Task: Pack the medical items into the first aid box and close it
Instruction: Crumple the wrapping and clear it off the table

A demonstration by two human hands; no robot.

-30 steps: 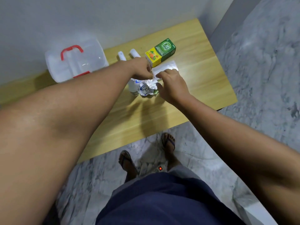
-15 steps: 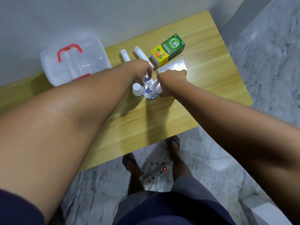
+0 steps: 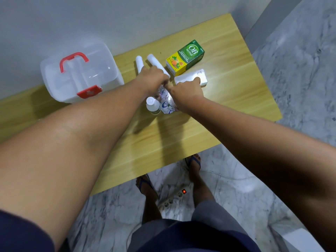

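Note:
A clear plastic first aid box [image 3: 80, 75] with a red handle and red latch stands shut at the table's back left. My left hand [image 3: 152, 79] and my right hand [image 3: 187, 90] meet over a crinkled silver foil packet [image 3: 166, 101], both pinching it. A small white-capped bottle [image 3: 152, 105] stands just left of the packet. Behind my hands lie two white rolls [image 3: 139, 61], a green and yellow herbal medicine carton [image 3: 186, 57] and a flat white pack [image 3: 196, 77]; my right fingertips overlap that pack's front edge.
The wooden table [image 3: 227, 99] ends at a white wall behind and a marble floor to the right. Below the table's near edge are my feet in sandals and a power strip [image 3: 174, 197] with a red light.
My hands have shifted a little farther over the foil packet and closed together on it. The camera has tilted, so the table sits lower in view.

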